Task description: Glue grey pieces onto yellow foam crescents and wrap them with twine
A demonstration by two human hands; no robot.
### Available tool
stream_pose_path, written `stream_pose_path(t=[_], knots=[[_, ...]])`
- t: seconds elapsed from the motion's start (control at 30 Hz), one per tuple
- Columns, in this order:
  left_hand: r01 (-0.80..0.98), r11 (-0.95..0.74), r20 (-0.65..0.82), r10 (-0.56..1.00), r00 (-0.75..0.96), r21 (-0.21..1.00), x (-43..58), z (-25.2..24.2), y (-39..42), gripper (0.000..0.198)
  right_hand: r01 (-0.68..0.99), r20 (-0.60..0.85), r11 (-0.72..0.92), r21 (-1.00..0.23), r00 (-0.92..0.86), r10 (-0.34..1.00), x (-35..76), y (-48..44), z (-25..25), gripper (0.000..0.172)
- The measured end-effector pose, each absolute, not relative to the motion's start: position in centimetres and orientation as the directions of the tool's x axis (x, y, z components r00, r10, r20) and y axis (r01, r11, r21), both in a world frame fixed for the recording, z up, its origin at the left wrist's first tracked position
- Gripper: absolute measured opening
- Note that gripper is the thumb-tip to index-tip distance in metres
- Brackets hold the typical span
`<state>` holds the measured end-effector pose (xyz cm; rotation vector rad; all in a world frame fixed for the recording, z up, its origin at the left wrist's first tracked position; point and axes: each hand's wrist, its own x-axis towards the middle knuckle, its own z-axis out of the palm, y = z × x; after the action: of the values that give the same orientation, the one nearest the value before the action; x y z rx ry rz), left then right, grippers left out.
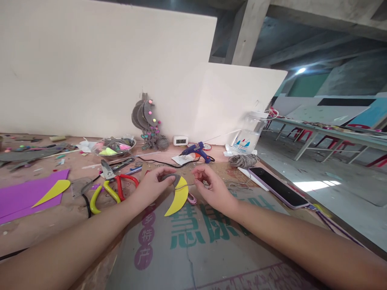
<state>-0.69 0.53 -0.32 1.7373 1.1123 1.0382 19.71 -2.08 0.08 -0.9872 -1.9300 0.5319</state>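
Observation:
My left hand [159, 182] pinches the upper end of a yellow crescent-shaped piece [178, 197], whose top is wrapped in grey yarn [171, 177]. A strand of that yarn crosses the crescent's face toward my right hand [210, 185]. The fingers of my right hand are pinched together on the strand. Beneath both hands lies a printed cardboard sheet [169, 262]. A small pink tool [191, 199], its kind unclear, rests just behind the crescent. To the right, a loose ball of grey yarn [243, 161] sits on the board.
Left of my forearm are yellow-handled pliers [104, 197], red-handled scissors [122, 185] and purple sheets [33, 195]. A blue glue gun [198, 151], a small digital clock [180, 140] and a plastic jug [248, 133] stand behind. A phone [276, 186] lies at the right edge.

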Motion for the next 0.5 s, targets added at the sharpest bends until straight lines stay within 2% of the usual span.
stream_pose_path(t=[0.2, 0.27, 0.37, 0.5], knots=[[0.287, -0.288, 0.213, 0.940, 0.266, 0.914, -0.6, -0.4, 0.6, 0.035, 0.492, 0.475, 0.577, -0.652, -0.328, 0.817, 20.0, -2.0, 0.2, 0.034], [0.286, -0.291, 0.217, 0.940, 0.264, 0.913, -0.6, -0.4, 0.7, 0.035, 0.506, 0.459, 0.551, -0.664, -0.306, 0.834, 20.0, -1.8, 0.2, 0.031], [0.250, -0.304, 0.237, 0.934, 0.266, 0.919, -0.5, -0.6, 0.8, 0.035, 0.577, 0.423, 0.507, -0.640, -0.286, 0.860, 19.9, -1.4, 0.3, 0.018], [0.206, -0.305, 0.247, 0.932, 0.264, 0.930, -0.5, -0.5, 0.7, 0.036, 0.631, 0.362, 0.527, -0.569, -0.382, 0.850, 19.6, -1.1, 0.6, 0.021]])
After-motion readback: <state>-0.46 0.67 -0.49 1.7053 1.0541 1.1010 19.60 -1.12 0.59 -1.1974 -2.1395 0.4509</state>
